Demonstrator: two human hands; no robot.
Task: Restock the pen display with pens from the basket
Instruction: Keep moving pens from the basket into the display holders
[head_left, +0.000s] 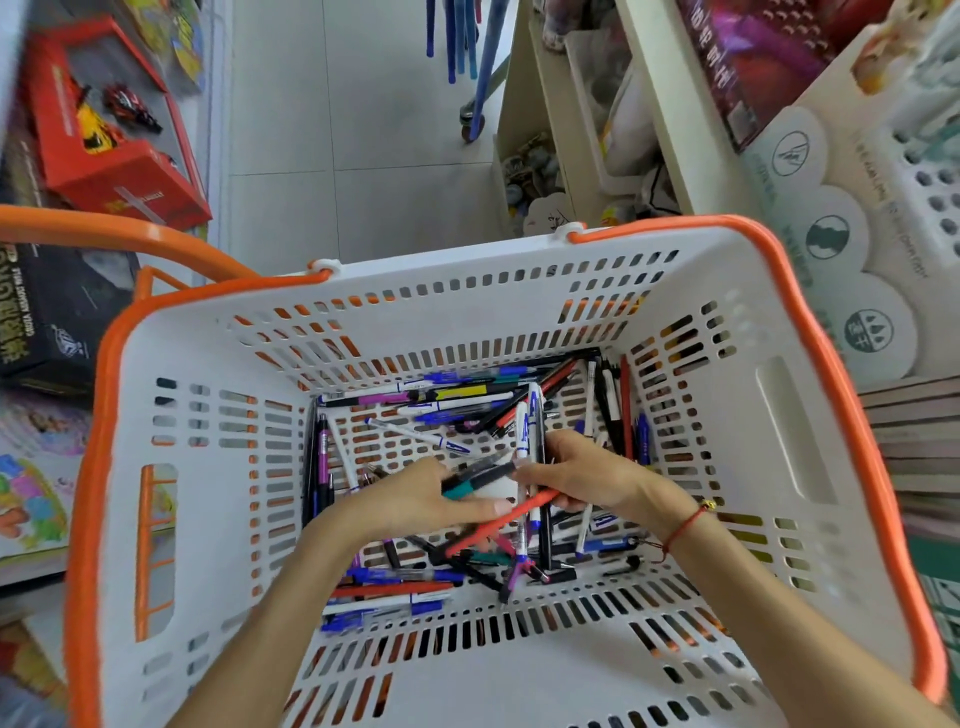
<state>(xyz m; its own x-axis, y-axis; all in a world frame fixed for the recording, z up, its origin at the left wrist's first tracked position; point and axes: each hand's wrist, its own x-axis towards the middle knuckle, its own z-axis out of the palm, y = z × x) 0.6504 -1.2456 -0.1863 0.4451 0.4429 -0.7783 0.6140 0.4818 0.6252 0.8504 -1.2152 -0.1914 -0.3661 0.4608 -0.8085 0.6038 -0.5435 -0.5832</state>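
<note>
Basket (519, 675): white, orange-rimmed, close below the camera.
Left hand (415, 499): inside the basket, fingers curled round a teal-and-black pen (470, 480).
Right hand (587, 480): touching the left, clutching a bundle (530, 447) of pens, one orange, others white and blue.
Loose pens (395, 597): scattered over the basket floor.
Display (883, 171): white, holed, far right.

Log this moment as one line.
stage: gathering pens | left hand: grips teal pen | right hand: grips pen bundle | site: basket
</note>
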